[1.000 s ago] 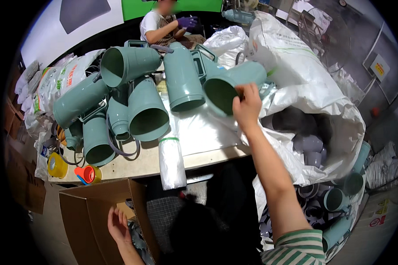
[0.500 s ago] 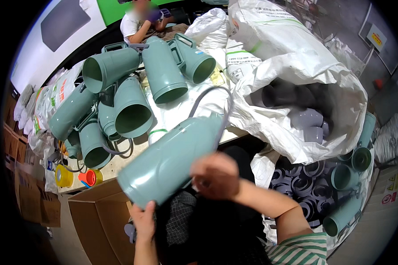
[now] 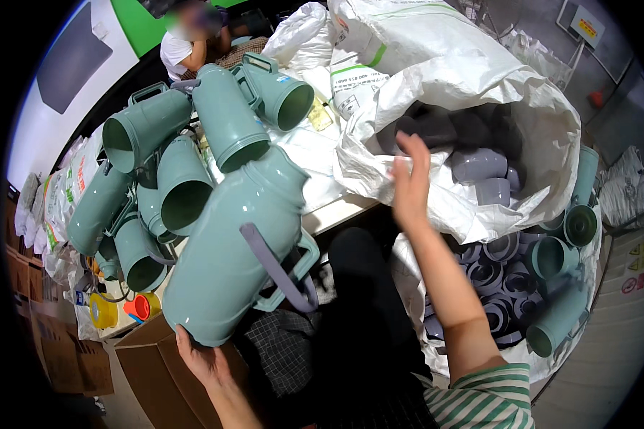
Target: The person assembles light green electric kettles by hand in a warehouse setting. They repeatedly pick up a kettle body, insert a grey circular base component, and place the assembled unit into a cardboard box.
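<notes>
A glossy green thermos jug shell [image 3: 240, 247] leans over my lap, its necked top tilted up and to the right. It has a green side handle [image 3: 298, 266] and a hanging grey carrying handle [image 3: 275, 268]. My left hand [image 3: 206, 361] grips its bottom end, fingers partly hidden underneath. Away from the jug, my right hand [image 3: 413, 182] is raised at the near rim of a white woven sack [image 3: 436, 204], fingers apart and slightly blurred, holding nothing visible. Inside that sack lie several grey-purple cup-shaped parts [image 3: 477, 166] and darker ones.
More green jug shells [image 3: 186, 184] are piled on the table at left, beside yellow tape [image 3: 104, 311] and an orange roll [image 3: 147, 306]. A cardboard box [image 3: 161, 372] stands below. At right, a lower sack holds grey rings [image 3: 504, 279] and green shells [image 3: 557, 322]. A person [image 3: 193, 43] sits beyond.
My right hand has left the jug and moved up and right to the sack. The grey handle has swung down, and the jug has turned more upright in my left hand. The view has shifted slightly.
</notes>
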The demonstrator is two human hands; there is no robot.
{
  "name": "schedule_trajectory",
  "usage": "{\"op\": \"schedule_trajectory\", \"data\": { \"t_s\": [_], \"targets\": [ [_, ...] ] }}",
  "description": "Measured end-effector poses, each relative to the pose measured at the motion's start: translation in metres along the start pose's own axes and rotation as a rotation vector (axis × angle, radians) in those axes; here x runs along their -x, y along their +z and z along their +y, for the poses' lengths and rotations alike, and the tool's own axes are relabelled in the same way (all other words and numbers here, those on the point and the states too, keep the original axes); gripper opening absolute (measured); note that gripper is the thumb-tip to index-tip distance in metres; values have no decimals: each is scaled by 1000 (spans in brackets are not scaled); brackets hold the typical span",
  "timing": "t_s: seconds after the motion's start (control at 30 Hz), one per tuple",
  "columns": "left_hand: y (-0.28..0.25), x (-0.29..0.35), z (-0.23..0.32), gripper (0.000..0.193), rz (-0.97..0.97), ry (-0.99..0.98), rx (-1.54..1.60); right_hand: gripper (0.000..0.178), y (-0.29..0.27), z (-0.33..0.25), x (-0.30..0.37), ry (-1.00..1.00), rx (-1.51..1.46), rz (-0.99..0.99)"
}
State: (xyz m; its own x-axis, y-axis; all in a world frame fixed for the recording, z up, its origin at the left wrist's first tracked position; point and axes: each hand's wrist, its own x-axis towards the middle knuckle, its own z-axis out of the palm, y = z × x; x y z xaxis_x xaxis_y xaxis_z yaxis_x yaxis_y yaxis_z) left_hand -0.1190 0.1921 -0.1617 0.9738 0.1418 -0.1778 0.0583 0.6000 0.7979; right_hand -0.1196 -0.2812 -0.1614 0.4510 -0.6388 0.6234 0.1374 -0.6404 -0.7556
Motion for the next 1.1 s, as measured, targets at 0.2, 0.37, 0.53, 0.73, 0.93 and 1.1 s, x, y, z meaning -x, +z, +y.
{"op": "schedule_trajectory", "data": {
  "t_s": [0.2,0.37,0.53,0.73,0.93,1.1],
  "targets": [
    [18,-8,-24,43,-3,-135,142,64,17,137,-53,295,352,-169],
    [4,-9,-5,39,9,-49,35,68,-16,46,-28,92,116,201],
    [-1,-17,-1,36,-100,14,-126,51,-32,-9,23,1053,-1342,-372],
    [3,6,6,36,-174,-99,-133,50,-23,-67,34,298,-681,-617],
    [-20,11,18,40,8,10,-250,75,-36,-96,52,-112,-649,-648],
    [44,16,45,38,-12,437,-550,88,-29,-67,101,179,-704,-332]
  ]
}}
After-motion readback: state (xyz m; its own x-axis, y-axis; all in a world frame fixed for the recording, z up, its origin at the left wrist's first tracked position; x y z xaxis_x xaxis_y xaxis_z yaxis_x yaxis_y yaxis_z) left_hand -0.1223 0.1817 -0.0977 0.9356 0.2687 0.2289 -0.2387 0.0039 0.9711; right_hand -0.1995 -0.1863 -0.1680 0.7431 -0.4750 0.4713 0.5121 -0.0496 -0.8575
